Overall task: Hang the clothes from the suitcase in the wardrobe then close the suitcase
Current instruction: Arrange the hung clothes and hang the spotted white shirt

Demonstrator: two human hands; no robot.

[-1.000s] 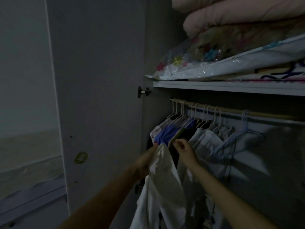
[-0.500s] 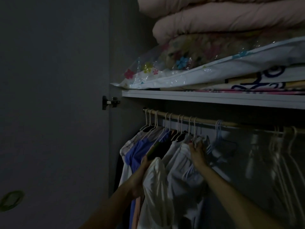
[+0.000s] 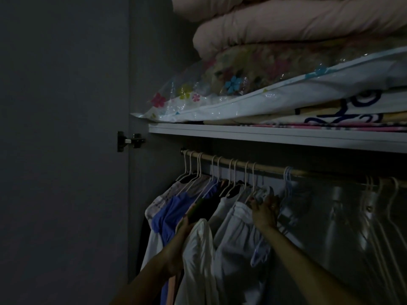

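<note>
We face a dim wardrobe (image 3: 167, 62) with both arms raised toward the rail (image 3: 222, 160), which runs from 9 o'clock to 3 o'clock under the shelf (image 3: 264, 134). Our left hand (image 3: 184, 227) holds a white garment (image 3: 200, 256) near its top; the cloth covers most of that hand, so we cannot tell how its fingers lie, only that the garment hangs from it at about 6 o'clock of the picture. Our right hand (image 3: 264, 209) is up at the shoulder of a pale hung garment (image 3: 237, 238), its fingers (image 3: 256, 200) curled round the cloth and the hanger (image 3: 253, 181) just under the rail. The white garment sits at 9 o'clock of the right hand, between a blue top (image 3: 171, 214) and the pale garment, not on the rail. A dark piece (image 3: 207, 205) hangs just behind our left hand. A row of white hangers holds clothes along the left part of the rail. At 3 o'clock of our right hand bare bluish hangers (image 3: 288, 183) hang, and farther right more bare hangers (image 3: 383, 194) hang in front of a shiny back wall. On the shelf lie bedding in a clear flowered bag (image 3: 220, 95) and pink quilts (image 3: 297, 25) stacked on it. The open door (image 3: 66, 128) stands at 9 o'clock, with its hinge (image 3: 130, 141) beside the shelf end. The suitcase is out of view.
</note>
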